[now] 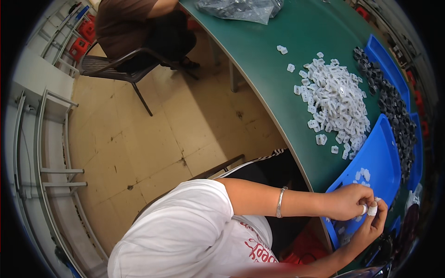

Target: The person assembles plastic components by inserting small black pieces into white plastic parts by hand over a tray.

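My left hand (347, 203), with a silver bangle (281, 202) on its wrist, is closed with its fingertips drawn together over the blue tray (385, 143). Meeting it fingertip to fingertip is my right hand (371, 228), its fingers also pinched. White wraps cover some of the fingertips. What the fingers hold is too small and too covered to make out. Several small white plastic pieces (363, 175) lie in the tray beside my left hand. Beyond it, a large heap of small white plastic parts (336, 97) covers part of the green table (259, 55).
Dark small parts (396, 118) lie in a long pile along more blue trays (389, 60). A clear plastic bag (245, 10) rests at the table's far end. Another person (134, 32) sits on a brown chair (111, 65). Metal racks (44, 157) stand at the left.
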{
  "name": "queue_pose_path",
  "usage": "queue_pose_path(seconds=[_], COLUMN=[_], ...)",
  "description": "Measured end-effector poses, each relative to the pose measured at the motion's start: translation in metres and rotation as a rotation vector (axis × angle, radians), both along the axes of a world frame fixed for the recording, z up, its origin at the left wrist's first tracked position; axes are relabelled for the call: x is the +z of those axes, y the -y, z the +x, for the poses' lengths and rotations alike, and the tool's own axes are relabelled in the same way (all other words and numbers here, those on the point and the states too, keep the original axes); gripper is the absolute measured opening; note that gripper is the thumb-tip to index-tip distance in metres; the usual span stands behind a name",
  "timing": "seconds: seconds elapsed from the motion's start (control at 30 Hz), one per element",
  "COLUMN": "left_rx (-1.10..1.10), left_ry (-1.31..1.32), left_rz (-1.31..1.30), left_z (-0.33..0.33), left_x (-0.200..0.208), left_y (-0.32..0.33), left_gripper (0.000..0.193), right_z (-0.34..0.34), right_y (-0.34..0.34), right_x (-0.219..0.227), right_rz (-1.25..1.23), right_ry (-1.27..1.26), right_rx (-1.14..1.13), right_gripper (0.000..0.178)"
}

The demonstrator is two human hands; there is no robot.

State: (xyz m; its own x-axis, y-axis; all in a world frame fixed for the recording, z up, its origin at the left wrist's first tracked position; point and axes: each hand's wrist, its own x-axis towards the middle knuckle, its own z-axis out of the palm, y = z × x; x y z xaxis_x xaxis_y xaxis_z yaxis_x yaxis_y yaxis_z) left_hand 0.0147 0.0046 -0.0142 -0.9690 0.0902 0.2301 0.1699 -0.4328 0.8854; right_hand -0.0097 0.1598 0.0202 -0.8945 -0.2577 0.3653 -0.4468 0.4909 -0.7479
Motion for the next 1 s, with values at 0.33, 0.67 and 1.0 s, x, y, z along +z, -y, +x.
queue_pose_path(seconds=[0.33,0.67,1.0], left_rx=[-0.019,-0.005,-0.016], left_ry=[0.039,-0.010,-0.010], left_rz=[-0.010,0.042,0.053], left_z=[0.0028,-0.0015,-0.0011], left_x=[0.0023,-0.0043,-0.0022], left_y=[0.0047,-0.0053,-0.0028], left_gripper=[0.016,0.017,0.016], right_z=[0.0012,0.0018,0.0069], right_y=[0.0054,0.0036,0.0091], right_x=[-0.0001,-0.0017,0.0004], right_rz=[0.006,0.055,0.132], right_ry=[-0.066,-0.133,-0.233], right_rx=[-0.026,-0.032,-0.069], right_gripper=[0.008,0.009,0.013])
